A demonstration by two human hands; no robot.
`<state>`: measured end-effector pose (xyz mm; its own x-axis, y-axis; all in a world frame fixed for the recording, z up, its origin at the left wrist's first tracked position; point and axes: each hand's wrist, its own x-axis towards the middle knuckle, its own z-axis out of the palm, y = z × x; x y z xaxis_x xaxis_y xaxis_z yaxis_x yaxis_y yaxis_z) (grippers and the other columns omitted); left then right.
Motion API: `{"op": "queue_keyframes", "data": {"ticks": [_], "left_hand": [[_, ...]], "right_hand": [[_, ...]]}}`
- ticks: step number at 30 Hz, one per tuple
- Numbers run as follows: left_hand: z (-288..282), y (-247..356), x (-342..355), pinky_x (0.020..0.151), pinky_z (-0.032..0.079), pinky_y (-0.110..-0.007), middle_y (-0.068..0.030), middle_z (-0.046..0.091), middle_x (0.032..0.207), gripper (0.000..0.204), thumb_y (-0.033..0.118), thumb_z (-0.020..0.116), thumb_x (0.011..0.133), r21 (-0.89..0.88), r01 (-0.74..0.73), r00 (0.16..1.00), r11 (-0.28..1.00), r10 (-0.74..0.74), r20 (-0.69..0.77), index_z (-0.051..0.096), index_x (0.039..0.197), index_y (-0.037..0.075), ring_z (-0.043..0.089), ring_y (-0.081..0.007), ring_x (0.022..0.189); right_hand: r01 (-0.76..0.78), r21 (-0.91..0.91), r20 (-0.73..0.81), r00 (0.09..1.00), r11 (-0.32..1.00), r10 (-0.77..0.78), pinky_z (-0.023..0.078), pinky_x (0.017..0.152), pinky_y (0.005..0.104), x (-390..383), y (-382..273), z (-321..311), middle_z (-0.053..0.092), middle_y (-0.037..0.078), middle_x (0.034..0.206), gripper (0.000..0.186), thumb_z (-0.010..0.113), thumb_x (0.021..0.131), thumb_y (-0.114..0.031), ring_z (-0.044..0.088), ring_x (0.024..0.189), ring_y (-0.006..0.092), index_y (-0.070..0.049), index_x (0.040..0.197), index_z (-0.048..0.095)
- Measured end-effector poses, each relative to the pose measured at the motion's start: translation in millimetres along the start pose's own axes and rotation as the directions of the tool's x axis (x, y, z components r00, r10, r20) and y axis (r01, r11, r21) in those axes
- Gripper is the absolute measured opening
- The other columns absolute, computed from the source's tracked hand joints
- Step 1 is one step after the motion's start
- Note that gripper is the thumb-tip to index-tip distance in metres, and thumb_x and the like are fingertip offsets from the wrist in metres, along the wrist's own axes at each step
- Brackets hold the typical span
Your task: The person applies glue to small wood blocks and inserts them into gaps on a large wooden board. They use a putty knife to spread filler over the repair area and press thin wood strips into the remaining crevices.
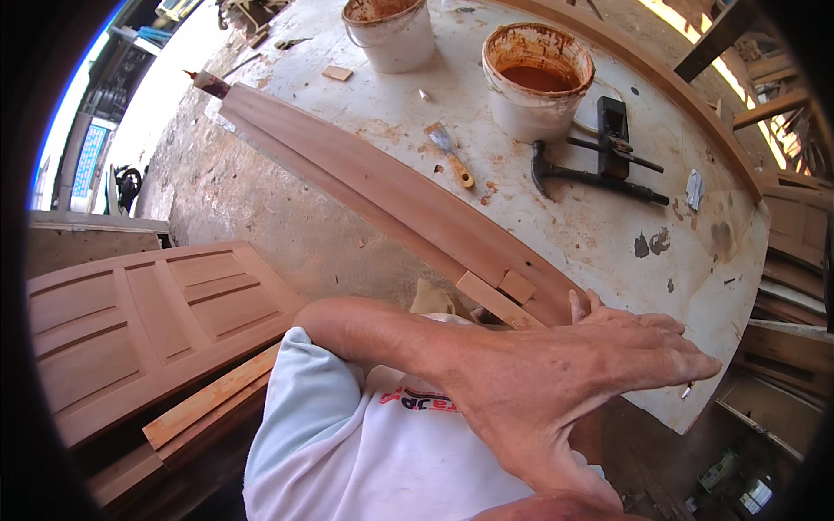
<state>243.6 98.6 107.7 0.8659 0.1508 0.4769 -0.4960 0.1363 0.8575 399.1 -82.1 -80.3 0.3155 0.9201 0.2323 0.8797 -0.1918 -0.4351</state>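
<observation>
My left forearm crosses in front of my white shirt, and my left hand (599, 360) lies flat with its fingers stretched toward the right, holding nothing. It rests over my right hand (543, 443), which comes up from the lower edge and is mostly hidden beneath it. Both hands hover at the near edge of the white, stained worktable (608, 234). Just beyond them is the near end of a long reddish-brown board (391, 187), with two small pale wood blocks (499, 293) on it.
Two white buckets of red-brown stain (537, 82) (391, 30) stand at the back. A putty knife (452, 154), a hammer (595, 176) and a black hand plane (613, 126) lie near them. A panelled wooden door (139, 321) and loose slats (208, 395) lie lower left.
</observation>
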Motion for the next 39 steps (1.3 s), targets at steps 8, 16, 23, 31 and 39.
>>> {"op": "queue_keyframes", "data": {"ticks": [8, 16, 23, 31, 39], "left_hand": [[-88, -35, -76, 0.123, 0.022, -0.059, -0.0262, 0.039, 0.158, 0.125, 0.065, 0.085, 0.069, 0.776, 0.265, 0.956, 0.573, -0.262, -0.133, 0.027, 0.164, 0.009, 0.026, -0.0451, 0.154], [-150, -150, -169, 0.124, 0.021, -0.062, -0.0256, 0.027, 0.165, 0.12, 0.048, 0.09, 0.059, 0.936, 0.061, 0.923, 0.345, -0.377, 0.078, 0.034, 0.16, 0.015, 0.025, -0.0454, 0.153], [-158, -155, -176, 0.122, 0.026, -0.06, -0.0272, 0.036, 0.157, 0.096, 0.034, 0.083, 0.064, 0.923, 0.038, 0.957, 0.384, -0.281, 0.078, 0.047, 0.15, 0.009, 0.036, -0.0438, 0.147], [-172, -132, -171, 0.122, 0.023, -0.06, -0.0256, 0.032, 0.163, 0.102, 0.032, 0.084, 0.068, 0.907, 0.107, 0.914, 0.408, -0.4, 0.073, 0.04, 0.158, 0.015, 0.031, -0.0457, 0.15], [-173, -123, -161, 0.123, 0.016, -0.061, -0.0218, 0.027, 0.167, 0.12, 0.039, 0.097, 0.057, 0.958, 0.177, 0.826, 0.224, -0.563, -0.021, 0.039, 0.16, 0.022, 0.023, -0.0451, 0.154]], "right_hand": [[-0.714, 0.207, 0.377, 0.689, 0.668, 0.62, 0.043, 0.112, 0.0498, -2, 18, -12, 0.048, 0.036, 0.147, 0.086, 0.073, 0.096, -0.039, 0.053, 0.133, 0.0471, 0.004, 0.157, 0.03], [-0.714, -0.064, 0.24, 0.667, 0.697, 0.705, 0.039, 0.115, 0.0499, 11, -12, 5, 0.047, 0.036, 0.15, 0.098, 0.066, 0.094, -0.063, 0.045, 0.142, 0.048, 0.009, 0.153, 0.035], [-0.78, -0.02, 0.184, 0.613, 0.626, 0.769, 0.04, 0.114, 0.0488, 30, -21, 11, 0.051, 0.035, 0.147, 0.09, 0.066, 0.096, -0.059, 0.048, 0.14, 0.0459, 0.009, 0.15, 0.042], [-0.794, 0.027, 0.16, 0.603, 0.607, 0.781, 0.049, 0.105, 0.0459, 27, -36, 14, 0.062, 0.033, 0.134, 0.086, 0.072, 0.093, -0.054, 0.061, 0.128, 0.0428, 0.006, 0.149, 0.046], [-0.665, -0.078, 0.232, 0.712, 0.743, 0.662, 0.048, 0.109, 0.049, 24, -23, 30, 0.057, 0.038, 0.137, 0.112, 0.067, 0.084, -0.076, 0.059, 0.128, 0.048, 0.01, 0.151, 0.04]]}}
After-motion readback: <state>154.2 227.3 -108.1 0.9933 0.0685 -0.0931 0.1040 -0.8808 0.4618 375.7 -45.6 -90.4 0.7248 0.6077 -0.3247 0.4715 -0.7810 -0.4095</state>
